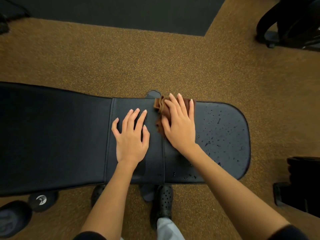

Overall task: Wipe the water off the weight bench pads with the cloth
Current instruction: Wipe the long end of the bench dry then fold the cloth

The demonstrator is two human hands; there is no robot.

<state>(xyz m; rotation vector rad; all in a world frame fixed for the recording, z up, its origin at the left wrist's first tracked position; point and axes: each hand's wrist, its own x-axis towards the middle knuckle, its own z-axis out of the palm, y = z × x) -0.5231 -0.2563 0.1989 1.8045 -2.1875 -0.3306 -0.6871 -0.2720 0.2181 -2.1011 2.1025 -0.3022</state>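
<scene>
on the rounded black vinyl seat pad (223, 135), droplets remain; the crumpled brown cloth (166, 110) is pressed at its inner edge under the flat-fingered right hand (180, 125), while the dry-looking black back pad (69, 135) is braced by the spread, empty left hand (131, 135).

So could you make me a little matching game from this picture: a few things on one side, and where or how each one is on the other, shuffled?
Things:
1. brown cloth
2. left hand
3. seat pad
4. black shoe

States:
A. dotted with water drops
B. on the speckled floor, below the bench's near edge
C. flat on the dry middle section, fingers spread
D. bunched under the right hand

Pairs: 1-D, 2-C, 3-A, 4-B
</scene>
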